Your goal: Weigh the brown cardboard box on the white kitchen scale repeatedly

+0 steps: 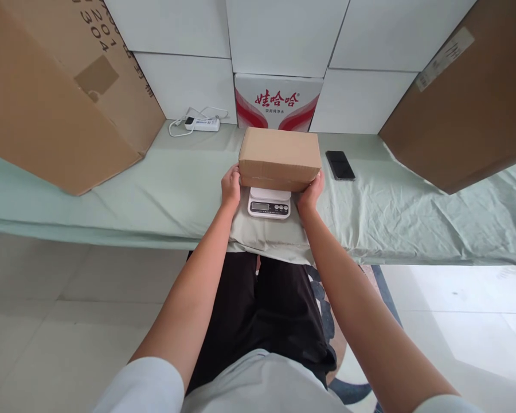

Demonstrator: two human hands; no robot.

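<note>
Between my two hands is a closed brown cardboard box (280, 152), gripped at its left and right sides. My left hand (231, 184) presses on the box's lower left side, with some fingers hidden behind it. On the opposite side, my right hand (312, 189) holds the lower right corner, its fingertips partly under or behind the box. A white digital kitchen scale (269, 207) lies directly below the box, its display and buttons facing me. Most of the scale's top is covered; I cannot tell whether the box rests on it.
A black phone (340, 165) lies right of the box. A white power strip (202, 124) with a cable sits at the back left. Large cartons stand at left (112, 103) and right (468, 103). Behind is a white-and-red carton (278, 102). Pale green cloth (176, 189) covers the table.
</note>
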